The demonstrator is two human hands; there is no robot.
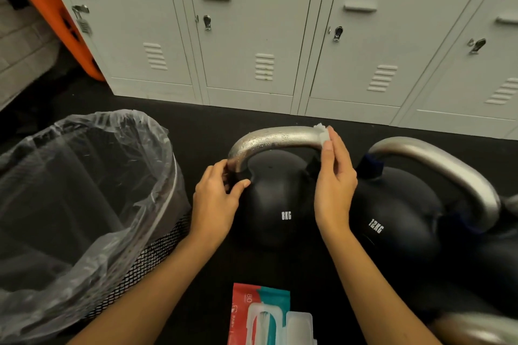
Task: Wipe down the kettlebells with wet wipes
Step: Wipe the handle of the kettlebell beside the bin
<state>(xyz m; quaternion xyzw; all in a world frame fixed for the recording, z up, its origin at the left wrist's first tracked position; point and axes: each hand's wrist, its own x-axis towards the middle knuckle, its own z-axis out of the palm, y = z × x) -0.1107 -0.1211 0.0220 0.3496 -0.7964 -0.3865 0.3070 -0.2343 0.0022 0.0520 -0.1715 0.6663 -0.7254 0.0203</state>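
A black kettlebell marked 8KG stands on the dark floor at the centre, its silver handle wet with droplets. My left hand grips the left foot of that handle. My right hand holds a white wet wipe against the handle's right bend. A second black kettlebell marked 12KG stands just to the right, touching or nearly touching the first. A red and teal pack of wet wipes lies on the floor near me, its lid flipped open.
A mesh waste bin lined with a clear plastic bag stands at the left. Grey lockers run along the back. Part of another kettlebell shows at the bottom right. An orange frame leans at the upper left.
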